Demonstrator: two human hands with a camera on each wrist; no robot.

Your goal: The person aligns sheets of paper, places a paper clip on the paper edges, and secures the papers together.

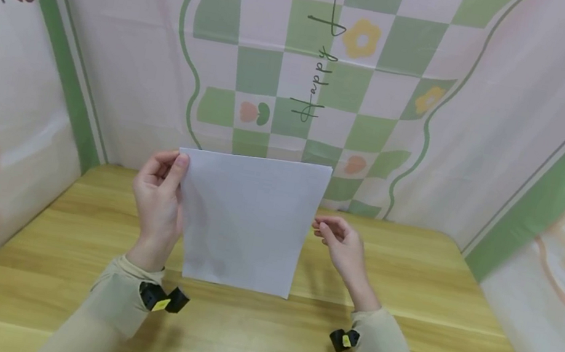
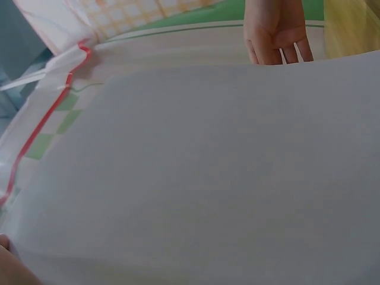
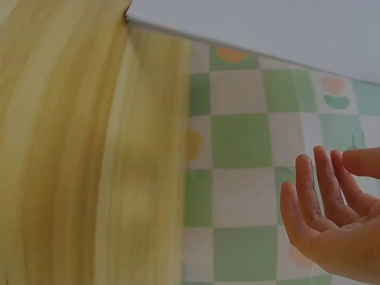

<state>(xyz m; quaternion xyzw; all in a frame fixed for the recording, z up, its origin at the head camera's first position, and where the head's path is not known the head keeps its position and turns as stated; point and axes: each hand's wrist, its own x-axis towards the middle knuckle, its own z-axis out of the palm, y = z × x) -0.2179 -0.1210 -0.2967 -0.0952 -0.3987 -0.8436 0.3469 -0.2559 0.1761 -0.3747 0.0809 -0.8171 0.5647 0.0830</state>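
A white sheet of paper (image 1: 246, 223), with a second edge showing at its top right corner, stands upright above the table in the head view. My left hand (image 1: 162, 193) pinches its upper left corner, thumb on the near face. The sheet fills most of the left wrist view, where the left thumb (image 2: 15, 264) shows at the lower left. Just beyond the paper's right edge is my right hand (image 1: 343, 248), its fingers loosely bent and holding nothing. In the right wrist view the right hand (image 3: 338, 214) lies apart from the paper (image 3: 255, 27), palm up with fingers spread.
Beneath the hands lies a wooden table (image 1: 232, 342) with rounded far corners. A cloth backdrop (image 1: 298, 79) with green checks and flowers hangs behind it, and printed cloth (image 1: 557, 247) hangs at both sides. Each sleeve carries a small black wrist camera (image 1: 345, 340).
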